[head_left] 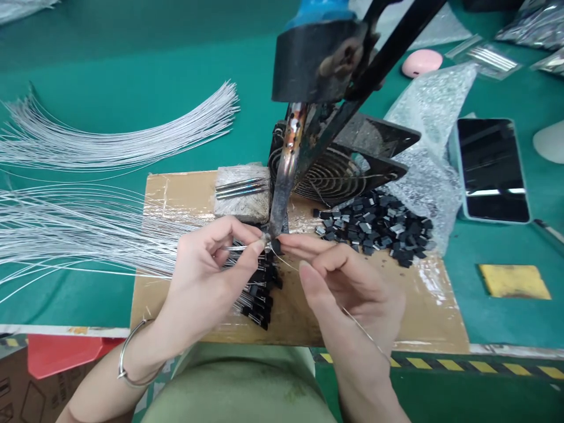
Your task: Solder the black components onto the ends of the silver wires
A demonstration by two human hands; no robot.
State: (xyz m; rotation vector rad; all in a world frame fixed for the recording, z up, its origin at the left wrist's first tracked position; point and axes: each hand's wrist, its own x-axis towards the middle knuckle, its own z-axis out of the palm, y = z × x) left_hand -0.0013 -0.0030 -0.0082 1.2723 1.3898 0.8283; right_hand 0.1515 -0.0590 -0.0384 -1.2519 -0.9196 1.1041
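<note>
My left hand (215, 276) is closed in a pinch on the end of a white wire (235, 248), just under the soldering iron (282, 194). My right hand (352, 294) is closed around a thin solder wire (286, 262), which runs across the palm and curves up to the iron's tip. The right fingertips touch a small black connector (276, 246) at the tip; the joint itself is mostly hidden by my fingers. Beneath my left hand lie several wires ending in black connectors (258, 308).
A cardboard sheet (352, 320) covers the bench front. Behind the iron stands a fan (339, 176); loose black connectors (374, 226) lie beside it. A pad with metal rods (242, 202) sits left. White wire bundles (145, 141), a phone (493, 170) and a yellow sponge (514, 281) lie around.
</note>
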